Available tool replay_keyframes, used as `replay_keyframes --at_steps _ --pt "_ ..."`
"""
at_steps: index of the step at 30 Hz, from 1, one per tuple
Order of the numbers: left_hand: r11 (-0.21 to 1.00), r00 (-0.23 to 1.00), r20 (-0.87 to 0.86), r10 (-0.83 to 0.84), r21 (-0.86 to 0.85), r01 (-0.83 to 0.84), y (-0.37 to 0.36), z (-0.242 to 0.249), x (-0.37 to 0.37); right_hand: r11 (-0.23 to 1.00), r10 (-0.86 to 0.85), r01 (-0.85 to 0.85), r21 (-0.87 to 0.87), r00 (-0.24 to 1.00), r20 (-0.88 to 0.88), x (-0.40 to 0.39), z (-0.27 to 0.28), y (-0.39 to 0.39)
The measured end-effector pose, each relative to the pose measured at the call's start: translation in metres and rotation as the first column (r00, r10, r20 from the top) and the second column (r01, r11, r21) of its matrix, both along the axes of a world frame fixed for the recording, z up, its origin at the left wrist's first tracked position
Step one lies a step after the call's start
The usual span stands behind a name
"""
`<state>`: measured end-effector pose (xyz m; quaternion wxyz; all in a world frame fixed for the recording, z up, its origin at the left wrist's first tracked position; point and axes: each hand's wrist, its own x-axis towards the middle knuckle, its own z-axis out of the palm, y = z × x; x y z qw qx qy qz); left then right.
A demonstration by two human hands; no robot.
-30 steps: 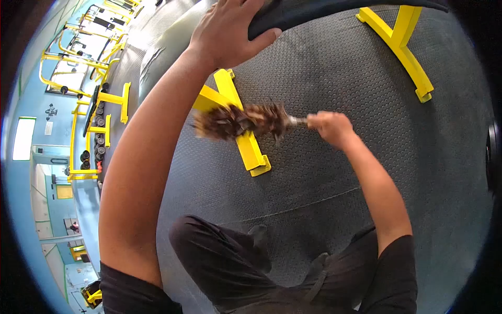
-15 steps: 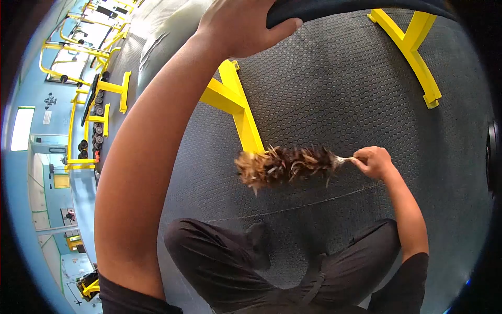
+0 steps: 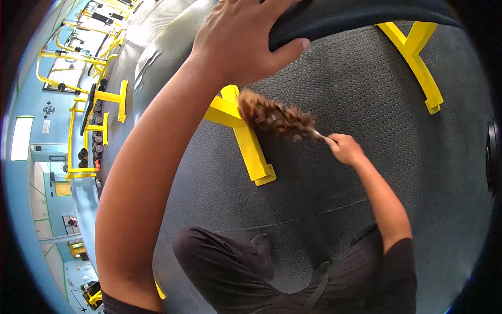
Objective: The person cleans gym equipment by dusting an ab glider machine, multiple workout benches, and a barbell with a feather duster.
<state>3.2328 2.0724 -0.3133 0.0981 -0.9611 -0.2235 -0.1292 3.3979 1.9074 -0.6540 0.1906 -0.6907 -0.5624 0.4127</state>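
Observation:
My right hand [image 3: 347,148] grips the thin handle of a brown feather duster [image 3: 277,116]. The duster's feathers are blurred by motion, and their tip meets the upper part of a yellow metal bench leg [image 3: 246,141]. At the top of the view my left hand [image 3: 241,39] lies against the edge of a black padded bench [image 3: 361,23]. Its thumb is stretched away from the fingers, and the fingertips are cut off by the frame's edge.
A second yellow leg [image 3: 413,63] stands at the upper right. Below the bench lies a black textured rubber floor [image 3: 334,183] with a seam across it. My crossed legs [image 3: 225,261] are at the bottom. Yellow gym machines and a dumbbell rack [image 3: 97,123] line the left.
My right hand has moved up and to the left, carrying the feather duster from the leg's lower end to its upper part. The left hand appears slightly lower in view, still on the bench.

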Motion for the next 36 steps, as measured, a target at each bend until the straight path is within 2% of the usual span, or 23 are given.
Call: replay_keyframes --at_steps 3,4,6,9,11,12,13,15,16,17,19,21,23,24,25,27,29,30,31,33,35,36 --pt "0.994 0.997 0.023 -0.069 0.082 0.067 0.003 0.0 -0.003 0.989 -0.075 0.094 0.115 0.985 -0.156 -0.065 -0.018 0.063" --pt "0.998 0.999 0.016 -0.05 0.05 0.049 0.002 0.001 -0.003 0.995 -0.104 0.103 -0.011 0.975 -0.196 -0.085 -0.009 0.088" --pt "0.999 0.999 0.014 -0.031 0.012 0.03 0.001 0.0 -0.002 0.993 -0.115 0.116 -0.008 0.979 -0.167 -0.121 0.002 0.124" --pt "1.0 1.0 0.023 0.003 0.027 -0.003 0.003 -0.002 -0.004 0.984 -0.168 0.175 0.022 0.969 -0.18 -0.141 0.025 0.129" --pt "0.995 1.0 0.009 0.029 0.1 -0.029 0.003 -0.006 -0.003 0.995 -0.049 0.058 0.082 0.992 -0.116 -0.137 0.017 0.102" --pt "0.994 0.999 0.036 0.039 0.104 -0.042 0.004 -0.007 -0.003 0.975 0.016 0.01 0.22 0.994 -0.113 -0.128 0.012 0.072" --pt "0.989 0.997 0.074 0.0 0.146 -0.011 0.004 -0.008 -0.003 0.967 0.066 -0.041 0.253 0.994 -0.089 -0.115 0.013 0.039" --pt "0.98 0.99 0.14 -0.021 0.2 -0.008 0.004 -0.013 -0.005 0.993 0.113 -0.107 0.051 0.984 -0.14 -0.083 0.073 -0.029" --pt "0.98 0.992 0.125 0.011 0.196 -0.036 0.004 -0.016 -0.005 0.989 0.133 -0.127 0.072 0.987 -0.085 -0.073 0.082 -0.061" --pt "0.979 0.994 0.106 0.037 0.194 -0.057 0.005 -0.02 -0.005 0.985 0.17 -0.171 -0.021 0.984 -0.049 -0.067 0.098 -0.09" --pt "0.968 0.986 0.155 0.065 0.228 -0.1 0.003 -0.028 -0.004 0.979 0.205 -0.205 0.002 0.979 0.007 -0.061 0.115 -0.147" --pt "0.964 0.988 0.123 0.098 0.236 -0.125 -0.002 -0.022 -0.006 0.983 0.186 -0.186 0.006 0.981 0.05 -0.066 0.142 -0.188" --pt "0.987 0.973 0.231 0.02 0.149 -0.055 -0.002 -0.023 -0.009 0.992 0.119 -0.112 -0.059 0.983 0.141 -0.082 0.181 -0.21" --pt "1.0 0.946 0.323 -0.01 0.028 0.001 -0.007 -0.022 -0.008 0.991 0.132 -0.128 -0.036 0.976 0.171 -0.092 0.192 -0.216" --pt "0.994 0.909 0.416 -0.028 -0.088 0.071 -0.016 -0.024 -0.01 0.988 0.139 -0.121 -0.094 0.967 0.214 -0.102 0.2 -0.22" --pt "0.954 0.727 0.683 -0.071 -0.166 0.249 -0.047 -0.047 -0.014 0.978 0.17 -0.127 -0.164 0.944 0.283 -0.117 0.211 -0.215" --pt "0.766 0.524 0.848 0.08 -0.389 0.513 -0.094 -0.07 -0.04 0.967 0.233 -0.176 -0.187 0.907 0.352 -0.139 0.219 -0.202" --pt "0.783 0.528 0.84 0.124 -0.41 0.469 -0.113 -0.075 -0.064 0.904 0.397 -0.281 -0.322 0.832 0.388 -0.149 0.225 -0.189" --pt "0.794 0.533 0.828 0.173 -0.438 0.422 -0.129 -0.083 -0.094 0.897 0.413 -0.289 -0.333 0.816 0.404 -0.161 0.23 -0.179" --pt "0.758 0.461 0.81 0.361 -0.543 0.361 -0.144 -0.103 -0.154 0.882 0.458 -0.371 -0.29 0.817 0.35 -0.192 0.231 -0.16" --pt "0.773 0.252 0.82 0.514 -0.571 0.278 -0.142 -0.139 -0.203 0.874 0.475 -0.37 -0.315 0.787 0.393 -0.22 0.222 -0.141" --pt "0.771 0.227 0.783 0.579 -0.616 0.159 -0.132 -0.155 -0.23 0.875 0.473 -0.357 -0.326 0.773 0.424 -0.237 0.214 -0.13"
